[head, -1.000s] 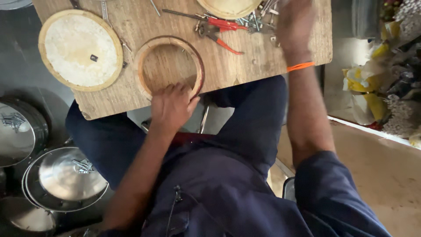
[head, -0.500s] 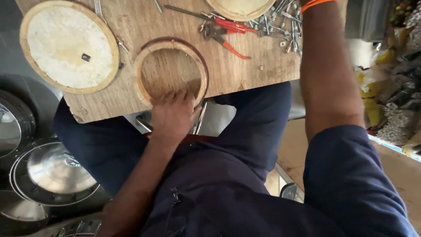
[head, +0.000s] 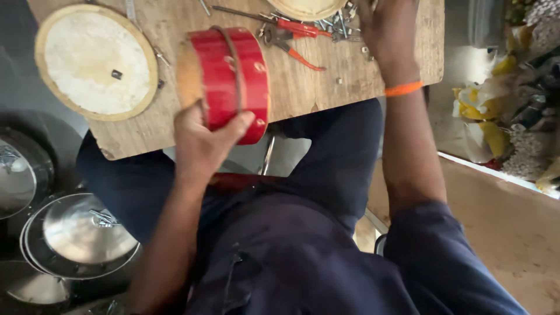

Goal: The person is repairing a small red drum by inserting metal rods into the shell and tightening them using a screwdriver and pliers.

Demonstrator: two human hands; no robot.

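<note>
- Shiny round steel lids and pans (head: 87,233) lay on the dark floor at 8 o'clock of the view, well apart from the work board.
- A round, pale skin-covered drum head with a yellowish wooden rim (head: 95,61) rested flat on the rough wooden board (head: 350,76), at 10 o'clock of the view; a small dark piece sat near its middle.
- The left hand (head: 201,143) was closed around a small red cylindrical drum frame with a wooden inner rim and a metal band (head: 230,79). The thumb pressed the red wall and the fingers wrapped the near edge. The frame was tilted on its side at the board's near edge, at 12 o'clock of that hand.
- Red-handled pliers (head: 291,32) lay on the board at 1 o'clock of the frame, beside a scatter of small metal screws and nails (head: 335,23).
- The right hand (head: 388,35), with an orange band (head: 403,88) at the wrist, was over the screws at the board's far edge. Whether its fingers were open or gripping could not be told.
</note>
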